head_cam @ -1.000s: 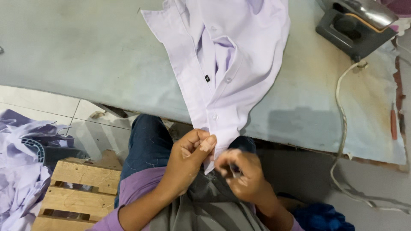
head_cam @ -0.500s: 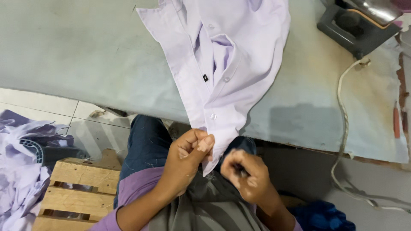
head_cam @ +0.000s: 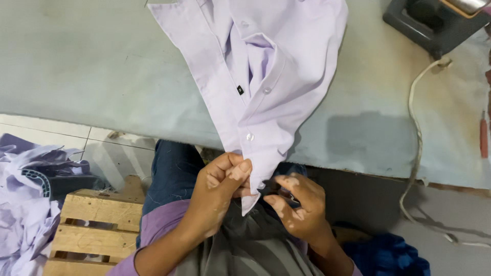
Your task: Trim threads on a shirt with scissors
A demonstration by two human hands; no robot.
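A pale lavender buttoned shirt (head_cam: 276,66) lies on the grey-green padded table (head_cam: 76,66), and its lower front edge hangs over the near side. My left hand (head_cam: 222,181) pinches that hanging edge just below a button. Touching the same corner of cloth from the right, my right hand (head_cam: 299,204) has its fingers closed around a small dark tool (head_cam: 271,188). I cannot tell what kind of tool it is. Both hands are held above my lap, below the table edge.
A dark iron (head_cam: 434,20) sits at the table's far right, with its pale cord (head_cam: 414,112) trailing down to the floor. A red-handled item (head_cam: 483,138) lies at the right edge. A wooden pallet (head_cam: 87,225) and heaped lavender garments (head_cam: 25,204) are on the left, and a blue cloth (head_cam: 383,255) is at bottom right.
My right hand has shifted left, closer to the shirt's corner. The left hand keeps its pinch on the edge. The view has tilted slightly.
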